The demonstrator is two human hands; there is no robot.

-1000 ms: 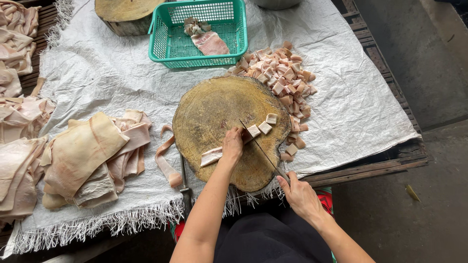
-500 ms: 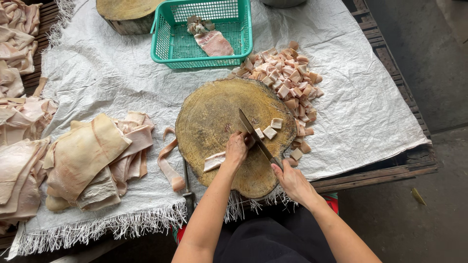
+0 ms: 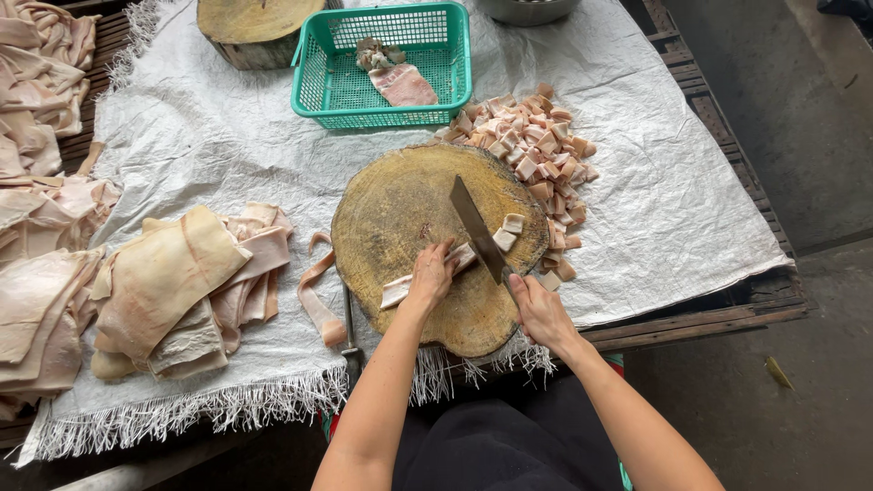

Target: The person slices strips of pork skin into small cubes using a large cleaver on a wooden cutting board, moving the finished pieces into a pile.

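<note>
Fingertips of my left hand (image 3: pixel 429 277) pin the pale pork-skin strip (image 3: pixel 427 277) on the round wooden chopping block (image 3: pixel 400 218) at the tabletop's near edge; my right hand (image 3: pixel 538 312) grips the steel cleaver (image 3: pixel 477 227), whose blade could nick them if the greasy strip slides.

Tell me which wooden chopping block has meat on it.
The large round block nearest the person, under the left hand. The far block beside the green basket is bare.
</note>
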